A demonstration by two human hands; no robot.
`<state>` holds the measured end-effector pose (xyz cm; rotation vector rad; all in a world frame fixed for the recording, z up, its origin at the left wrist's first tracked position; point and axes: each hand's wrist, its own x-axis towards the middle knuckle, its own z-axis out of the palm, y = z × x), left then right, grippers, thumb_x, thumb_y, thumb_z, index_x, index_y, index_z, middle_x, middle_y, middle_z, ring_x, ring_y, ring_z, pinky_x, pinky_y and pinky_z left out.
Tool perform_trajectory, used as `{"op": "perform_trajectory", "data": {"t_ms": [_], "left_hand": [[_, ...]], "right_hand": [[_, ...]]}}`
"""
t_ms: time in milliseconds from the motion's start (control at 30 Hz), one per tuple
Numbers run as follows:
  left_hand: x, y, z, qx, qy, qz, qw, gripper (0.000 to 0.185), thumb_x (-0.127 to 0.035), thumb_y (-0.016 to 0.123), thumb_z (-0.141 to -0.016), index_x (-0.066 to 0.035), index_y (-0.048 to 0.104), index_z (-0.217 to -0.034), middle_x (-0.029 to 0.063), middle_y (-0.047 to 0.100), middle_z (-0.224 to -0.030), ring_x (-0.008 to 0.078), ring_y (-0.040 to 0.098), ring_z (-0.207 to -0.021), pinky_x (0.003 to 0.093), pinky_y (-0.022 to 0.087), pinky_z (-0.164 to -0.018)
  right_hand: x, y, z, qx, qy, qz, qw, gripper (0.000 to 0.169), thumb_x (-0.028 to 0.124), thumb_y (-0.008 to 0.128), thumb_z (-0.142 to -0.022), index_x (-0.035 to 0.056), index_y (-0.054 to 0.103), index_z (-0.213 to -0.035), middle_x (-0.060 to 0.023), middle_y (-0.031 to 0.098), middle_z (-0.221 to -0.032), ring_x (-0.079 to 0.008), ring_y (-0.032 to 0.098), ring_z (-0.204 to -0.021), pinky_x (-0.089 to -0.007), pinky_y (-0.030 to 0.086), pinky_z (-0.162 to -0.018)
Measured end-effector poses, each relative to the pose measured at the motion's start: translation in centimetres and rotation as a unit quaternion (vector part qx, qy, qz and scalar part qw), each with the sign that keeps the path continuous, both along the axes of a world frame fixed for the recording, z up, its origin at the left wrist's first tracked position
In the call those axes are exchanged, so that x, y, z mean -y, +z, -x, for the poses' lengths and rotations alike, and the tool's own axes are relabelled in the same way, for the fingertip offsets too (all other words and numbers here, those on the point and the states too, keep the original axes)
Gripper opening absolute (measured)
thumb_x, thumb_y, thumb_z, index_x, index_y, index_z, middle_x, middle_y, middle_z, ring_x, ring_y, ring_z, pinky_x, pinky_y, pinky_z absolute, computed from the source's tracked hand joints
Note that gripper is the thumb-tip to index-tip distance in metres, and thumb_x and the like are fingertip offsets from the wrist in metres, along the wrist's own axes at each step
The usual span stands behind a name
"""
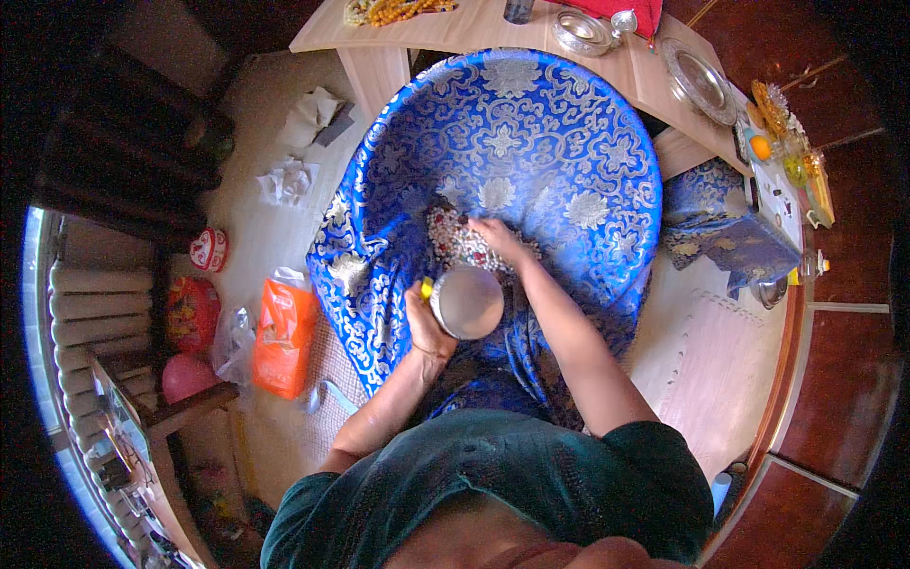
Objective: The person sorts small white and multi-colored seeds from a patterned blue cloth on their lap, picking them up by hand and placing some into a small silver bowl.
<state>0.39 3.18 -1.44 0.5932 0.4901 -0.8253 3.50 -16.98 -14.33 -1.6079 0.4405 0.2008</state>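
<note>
A round, smooth silvery metal plate or pan base (468, 303) is held by its left rim in my left hand (426, 320). Something small and yellow (426, 288) shows at the fingers of that hand. Just beyond the metal piece lies a heap of pale grains or small beads with dark red pieces among them (451, 238). My right hand (500, 242) rests over this heap, its fingers at the pile; whether it grasps any is hidden. Blue brocade cloth with silver floral patterns (501, 139) forms a wide, round-rimmed hollow under the heap and drapes toward my lap.
A wooden table (483, 32) curves behind the cloth, bearing strung orange beads (402, 11), an ornate silver bowl (581, 32) and a silver plate (700, 80). An orange package (284, 338) stands left on the floor near crumpled paper (288, 181). An orange fruit (761, 147) sits right.
</note>
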Motion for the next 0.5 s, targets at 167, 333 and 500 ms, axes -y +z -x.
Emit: {"op": "perform_trajectory", "data": {"t_ms": [167, 333, 500], "left_hand": [[0.3, 0.9, -3.9, 0.136, 0.039, -0.072, 0.987, 0.054, -0.05, 0.041, -0.077, -0.002, 0.049, -0.099, 0.0104, 0.056, -0.093, 0.0239, 0.055, -0.083, 0.038, 0.043, -0.077], [3.3, 1.7, -5.3, 0.27, 0.127, -0.23, 0.926, 0.019, -0.019, 0.054, -0.078, -0.002, 0.055, -0.085, 0.0036, 0.056, -0.077, 0.0108, 0.054, -0.065, 0.0236, 0.044, -0.059], [5.8, -0.6, -4.7, 0.149, 0.077, -0.164, 0.972, 0.025, -0.026, 0.055, -0.077, -0.002, 0.055, -0.085, 0.0043, 0.057, -0.078, 0.0135, 0.055, -0.066, 0.0247, 0.045, -0.06]], "right_hand": [[-2.7, 3.1, 1.2, -0.21, -0.161, -0.047, 0.963, 0.05, 0.047, 0.049, -0.075, 0.0035, 0.055, -0.099, -0.0078, 0.056, -0.096, -0.0178, 0.052, -0.086, -0.0321, 0.039, -0.076], [-3.6, 7.8, 2.0, -0.069, -0.292, -0.419, 0.857, 0.036, 0.038, 0.049, -0.076, 0.0046, 0.057, -0.085, -0.0073, 0.06, -0.082, -0.0228, 0.057, -0.077, -0.0356, 0.045, -0.068], [-3.6, 9.9, 1.9, 0.184, -0.348, -0.622, 0.677, 0.03, 0.033, 0.047, -0.079, 0.0051, 0.057, -0.077, -0.0108, 0.059, -0.081, -0.0243, 0.056, -0.077, -0.0369, 0.047, -0.068]]}}
